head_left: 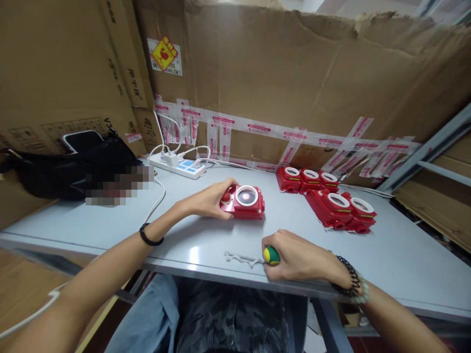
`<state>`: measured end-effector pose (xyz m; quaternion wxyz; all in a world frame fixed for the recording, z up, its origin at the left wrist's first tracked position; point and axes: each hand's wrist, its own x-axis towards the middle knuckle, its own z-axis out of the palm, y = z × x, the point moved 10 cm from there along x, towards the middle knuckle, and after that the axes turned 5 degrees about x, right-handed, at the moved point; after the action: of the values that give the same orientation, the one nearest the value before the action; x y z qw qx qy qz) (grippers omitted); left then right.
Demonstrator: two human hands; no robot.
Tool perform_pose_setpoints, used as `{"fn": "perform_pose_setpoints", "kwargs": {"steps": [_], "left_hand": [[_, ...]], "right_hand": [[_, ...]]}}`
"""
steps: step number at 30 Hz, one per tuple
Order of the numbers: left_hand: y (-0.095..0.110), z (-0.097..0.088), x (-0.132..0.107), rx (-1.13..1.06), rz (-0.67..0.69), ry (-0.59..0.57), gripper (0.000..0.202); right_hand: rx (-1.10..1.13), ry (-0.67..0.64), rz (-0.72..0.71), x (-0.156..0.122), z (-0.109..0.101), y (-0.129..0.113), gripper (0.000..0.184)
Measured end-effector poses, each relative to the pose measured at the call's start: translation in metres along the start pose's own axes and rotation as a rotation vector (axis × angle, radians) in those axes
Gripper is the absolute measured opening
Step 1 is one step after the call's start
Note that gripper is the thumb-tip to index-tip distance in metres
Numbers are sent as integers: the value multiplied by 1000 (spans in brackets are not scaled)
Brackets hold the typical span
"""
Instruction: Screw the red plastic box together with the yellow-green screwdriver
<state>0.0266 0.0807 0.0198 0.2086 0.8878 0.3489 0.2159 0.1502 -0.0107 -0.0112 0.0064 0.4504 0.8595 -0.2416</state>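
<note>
My left hand (210, 200) grips the left side of a red box-shaped device (246, 202) with a round white-rimmed lens on top, which rests on the grey table (110, 225). My right hand (299, 256) is closed round a screwdriver with a green and yellow handle (271, 255). Its blurred metal shaft (241, 258) points left, low over the table's front edge. The screwdriver lies in front of the red device, apart from it.
Several more red devices (327, 198) stand in a group at the right rear. A white power strip (177, 165) with cables lies at the back left, next to a black bag (69, 166). Cardboard walls (294, 73) enclose the table.
</note>
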Motion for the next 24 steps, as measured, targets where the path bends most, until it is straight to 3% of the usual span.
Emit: {"fn": "perform_pose_setpoints", "kwargs": {"steps": [4,6,8,11,15,19,24], "left_hand": [[1,10,1,15,16,-38,61],[1,14,2,12,24,-54,62],[2,18,1,-5,33,-83,64],[3,26,-2,-27,26,-159,67],[13,28,-3,-48,29,-193,74],[32,24,6,56,89,-101,83],[39,34,15,129,122,-118,74]], "right_hand": [[191,133,43,-7,-31,6,30],[349,356,21,-14,-63,10,20],[553,648,-61,-25,-98,15,24],[991,935,-246,-38,-128,22,29],[1352,1018,-401,-29,-136,19,30],[1407,1034,-440,-14,-133,13,29],[1413,1033,-432,0,-127,14,29]]}}
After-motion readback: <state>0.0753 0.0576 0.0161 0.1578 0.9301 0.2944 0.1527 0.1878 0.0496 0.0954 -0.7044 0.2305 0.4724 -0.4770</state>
